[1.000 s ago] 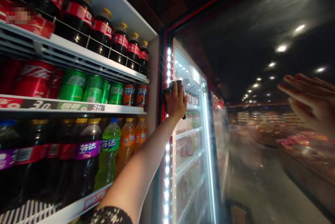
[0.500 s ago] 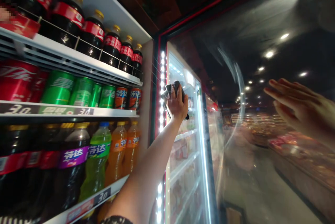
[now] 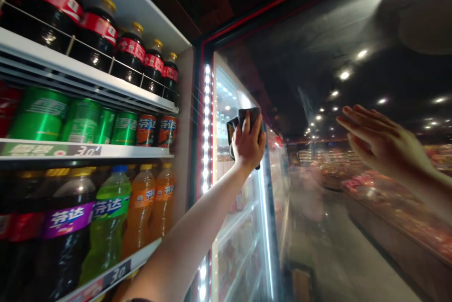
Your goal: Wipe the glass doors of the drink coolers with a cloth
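Note:
My left hand [image 3: 248, 144] reaches up from the lower left and grips a dark grey cloth [image 3: 245, 122], pressing it to the glass door [image 3: 303, 90] of a lit drinks fridge. Part of the cloth is hidden under my fingers. My right hand [image 3: 381, 142] is open with its fingers held flat, at or very near the glass to the right, holding nothing. Whether it touches the glass, I cannot tell. Smears streak the glass around both hands.
Fridge shelves [image 3: 84, 83] at the left hold cola bottles, green soda cans, orange soda cans and large soda bottles. A black door frame [image 3: 197, 123] with red trim and an LED strip [image 3: 206, 127] stands beside the glass. Further fridges and a shop aisle show at the right.
My left hand and the cloth have slid along the glass, away from the door frame. My right hand has stayed open and now sits closer to the left one. The view has turned slightly right.

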The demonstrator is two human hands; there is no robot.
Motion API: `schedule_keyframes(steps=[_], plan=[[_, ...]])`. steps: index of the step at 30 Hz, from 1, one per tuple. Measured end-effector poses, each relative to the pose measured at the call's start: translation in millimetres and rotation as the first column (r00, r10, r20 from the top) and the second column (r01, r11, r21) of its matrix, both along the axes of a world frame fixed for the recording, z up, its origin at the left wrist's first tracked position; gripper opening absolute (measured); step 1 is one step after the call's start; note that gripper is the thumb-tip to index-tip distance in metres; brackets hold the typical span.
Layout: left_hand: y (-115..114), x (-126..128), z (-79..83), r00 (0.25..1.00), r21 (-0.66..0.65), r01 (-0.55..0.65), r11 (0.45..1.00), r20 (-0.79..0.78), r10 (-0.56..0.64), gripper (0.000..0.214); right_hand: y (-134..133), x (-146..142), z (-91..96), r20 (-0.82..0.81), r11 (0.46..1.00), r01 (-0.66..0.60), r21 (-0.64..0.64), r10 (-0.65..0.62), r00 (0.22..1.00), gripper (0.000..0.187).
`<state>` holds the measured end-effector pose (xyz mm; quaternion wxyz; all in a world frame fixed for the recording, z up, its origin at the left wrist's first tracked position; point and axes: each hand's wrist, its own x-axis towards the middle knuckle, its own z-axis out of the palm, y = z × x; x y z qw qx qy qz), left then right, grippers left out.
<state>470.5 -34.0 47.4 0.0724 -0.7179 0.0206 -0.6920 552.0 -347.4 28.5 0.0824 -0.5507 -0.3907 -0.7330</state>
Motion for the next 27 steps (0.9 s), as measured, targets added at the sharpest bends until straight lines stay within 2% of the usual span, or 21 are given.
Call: schedule_keyframes(steps=[2,3,5,6,8,10,12,14,16,18,20,22,24,26,27], plan=[[6.9,-11.7,-27.4,0.995,0.156,0.004,0.988,-0.101,0.012,0.054,-0.3,-0.9,0.2,-0.004,1.0,0.009,-0.001,-0.009,1.0,0.043],[16.6,-18.5,-38.4,0.989,0.193,0.001,0.981,-0.142,0.027,0.055,0.0,-1.9,0.2,-0.009,1.0,0.013,-0.002,-0.013,1.0,0.043],[41.0,-29.3,-47.2,0.985,0.161,-0.008,0.987,-0.166,0.035,0.055,0.9,-4.2,0.0,-0.023,1.0,0.017,-0.001,-0.017,1.0,0.042],[51.6,-31.6,-44.0,0.991,0.088,-0.012,0.996,-0.131,0.024,0.055,1.4,-5.2,-0.1,-0.033,1.0,0.018,-0.003,-0.018,0.999,0.043],[61.0,-29.1,-25.6,1.0,-0.119,-0.02,0.993,-0.02,0.018,0.055,2.3,-6.3,-0.2,-0.052,1.0,0.018,-0.002,-0.018,0.998,0.043],[49.9,-19.8,-2.9,0.998,-0.286,-0.021,0.958,0.056,0.039,0.054,2.6,-5.6,0.0,-0.057,1.0,0.014,0.007,-0.013,0.998,0.044],[24.3,-10.3,9.2,0.998,-0.298,-0.028,0.954,0.052,0.045,0.053,2.4,-3.5,0.3,-0.038,1.0,0.005,0.016,-0.004,0.999,0.045],[-0.3,-6.6,2.7,1.0,-0.153,-0.025,0.988,0.001,0.026,0.054,1.9,-1.5,0.5,-0.017,1.0,-0.002,0.016,0.002,1.0,0.044],[-9.6,-10.7,-18.5,0.996,0.071,-0.003,0.998,-0.083,0.009,0.056,1.6,-0.9,0.4,-0.02,1.0,0.001,0.013,-0.001,1.0,0.044],[1.3,-20.1,-41.8,0.985,0.266,0.036,0.963,-0.174,0.011,0.058,1.9,-1.9,0.1,-0.035,1.0,0.006,0.017,-0.005,0.999,0.045],[24.5,-29.0,-54.1,0.974,0.338,0.06,0.939,-0.224,0.018,0.059,2.7,-3.5,-0.2,-0.051,1.0,0.01,0.023,-0.009,0.999,0.045],[44.5,-31.6,-49.3,0.982,0.234,0.047,0.971,-0.189,-0.002,0.058,3.7,-4.6,-0.3,-0.068,0.999,0.015,0.03,-0.013,0.998,0.045],[46.8,-26.2,-30.9,0.997,0.004,0.034,0.999,-0.071,-0.033,0.056,4.2,-4.4,0.0,-0.089,0.999,0.015,0.039,-0.012,0.996,0.046],[27.0,-15.6,-10.0,0.999,-0.182,0.046,0.982,0.033,-0.041,0.055,3.8,-2.8,0.8,-0.102,0.999,0.004,0.045,0.001,0.995,0.049],[11.0,-9.9,-2.7,0.998,-0.215,0.053,0.975,0.053,-0.042,0.056,3.2,-1.6,1.3,-0.104,0.999,-0.005,0.043,0.01,0.995,0.05]])
